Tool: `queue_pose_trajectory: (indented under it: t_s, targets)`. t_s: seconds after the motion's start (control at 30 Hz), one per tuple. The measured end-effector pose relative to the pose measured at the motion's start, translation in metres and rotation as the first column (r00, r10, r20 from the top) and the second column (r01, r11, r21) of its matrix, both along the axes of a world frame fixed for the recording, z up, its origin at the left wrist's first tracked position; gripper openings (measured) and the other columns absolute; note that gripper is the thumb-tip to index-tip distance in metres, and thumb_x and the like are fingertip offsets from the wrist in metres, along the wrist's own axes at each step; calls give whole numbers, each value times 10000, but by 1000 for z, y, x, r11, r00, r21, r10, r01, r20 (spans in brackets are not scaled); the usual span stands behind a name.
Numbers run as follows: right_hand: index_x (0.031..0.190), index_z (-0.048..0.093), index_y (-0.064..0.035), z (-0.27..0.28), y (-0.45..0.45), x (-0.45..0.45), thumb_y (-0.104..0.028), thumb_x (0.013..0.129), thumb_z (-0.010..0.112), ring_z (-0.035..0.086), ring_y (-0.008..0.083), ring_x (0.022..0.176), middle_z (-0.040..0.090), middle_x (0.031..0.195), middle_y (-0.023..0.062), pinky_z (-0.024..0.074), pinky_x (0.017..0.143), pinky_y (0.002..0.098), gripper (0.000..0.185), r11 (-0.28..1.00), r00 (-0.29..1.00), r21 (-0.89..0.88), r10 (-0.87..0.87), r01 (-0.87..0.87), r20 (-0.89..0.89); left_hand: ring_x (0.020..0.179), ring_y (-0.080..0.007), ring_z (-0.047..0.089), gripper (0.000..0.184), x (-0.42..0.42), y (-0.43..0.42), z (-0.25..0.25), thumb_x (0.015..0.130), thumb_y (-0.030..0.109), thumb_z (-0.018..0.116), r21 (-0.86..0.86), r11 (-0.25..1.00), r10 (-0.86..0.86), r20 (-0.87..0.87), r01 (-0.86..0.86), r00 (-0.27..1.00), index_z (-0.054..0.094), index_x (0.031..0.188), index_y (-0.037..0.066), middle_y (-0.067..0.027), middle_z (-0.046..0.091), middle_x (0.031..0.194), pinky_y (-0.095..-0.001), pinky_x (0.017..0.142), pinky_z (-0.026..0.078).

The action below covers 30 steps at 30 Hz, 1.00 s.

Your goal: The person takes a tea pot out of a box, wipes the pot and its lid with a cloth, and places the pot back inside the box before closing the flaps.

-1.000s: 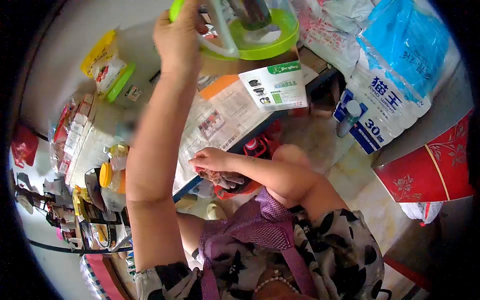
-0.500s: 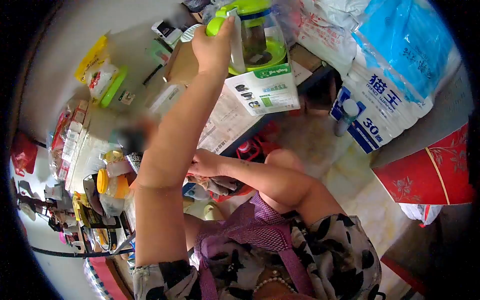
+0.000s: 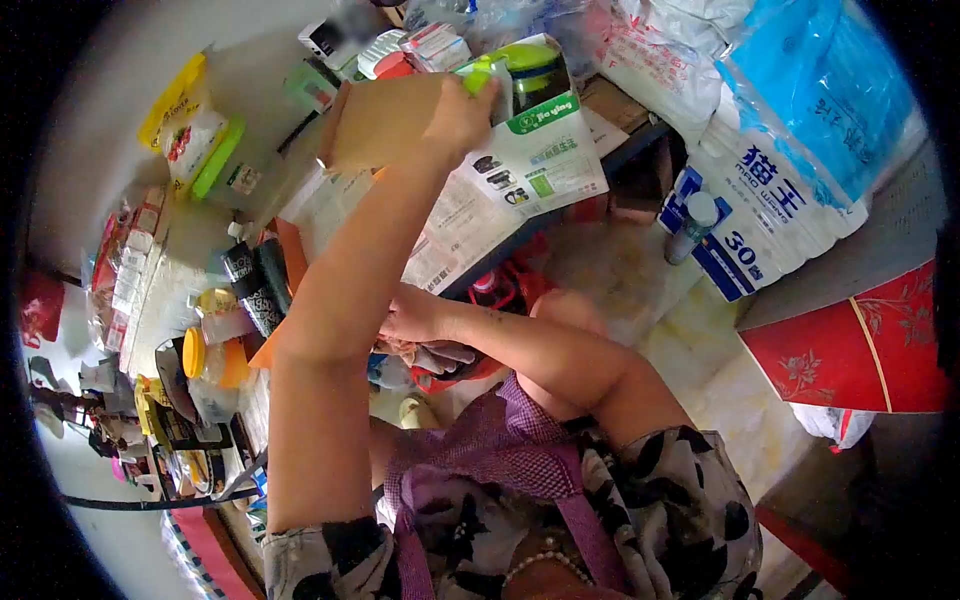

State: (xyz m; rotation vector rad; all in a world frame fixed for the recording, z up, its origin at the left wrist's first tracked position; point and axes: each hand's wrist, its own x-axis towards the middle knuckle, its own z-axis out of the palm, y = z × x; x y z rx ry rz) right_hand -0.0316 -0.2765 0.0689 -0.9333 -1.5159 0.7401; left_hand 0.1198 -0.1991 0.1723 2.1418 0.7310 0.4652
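My left hand (image 3: 462, 118) is closed around the handle of a clear jug (image 3: 535, 75) with a bright green lid. The jug sits down inside a white and green cardboard box (image 3: 540, 165) printed "jia ying", with its lower part hidden by the box's front wall. Beside my left hand, the box's brown flap (image 3: 385, 115) stands out to the left. My right hand (image 3: 410, 315) rests low, by bunched brownish cloth (image 3: 445, 358) over a red bag. Its fingers are curled and partly hidden behind my left forearm, so what they hold cannot be made out.
Bottles and a yellow-lidded jar (image 3: 205, 355) crowd the table's left side, near a green-lidded container (image 3: 222, 160). White and blue plastic bags (image 3: 820, 90) and a "MAO WANG" pack (image 3: 770, 200) stand right. A red patterned panel (image 3: 840, 340) lies farther right.
My left hand has come down with the jug, which has sunk from above the box into it. My right hand has stayed almost in place.
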Motion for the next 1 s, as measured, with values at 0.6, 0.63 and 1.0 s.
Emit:
queue_pose_trajectory:
  t_s: [0.6,0.63,1.0]
  targets:
    - [777,588,-38,14,-6,-5,-315,874,523,598,185,489,595,553,81,470,514,333,301,968,999,-247,-41,37,-11,802,-327,622,292,-61,-11,12,705,101,667,731,564,-283,-266,384,921,512,947,48,-151,624,831,-405,680,495]
    - [767,589,-37,-3,5,-10,-335,874,529,594,195,486,590,551,87,463,507,335,322,985,997,-156,-76,71,-21,801,-325,624,291,-74,-2,18,705,87,665,744,545,-302,-256,387,918,512,949,49,-149,623,832,-401,675,496]
    - [823,611,-59,28,-28,-36,-368,859,525,607,343,689,628,723,142,463,614,410,323,953,958,-286,166,-96,233,807,-329,582,316,-263,53,75,693,62,666,857,351,-191,-330,378,925,544,985,55,-145,570,900,-394,681,487]
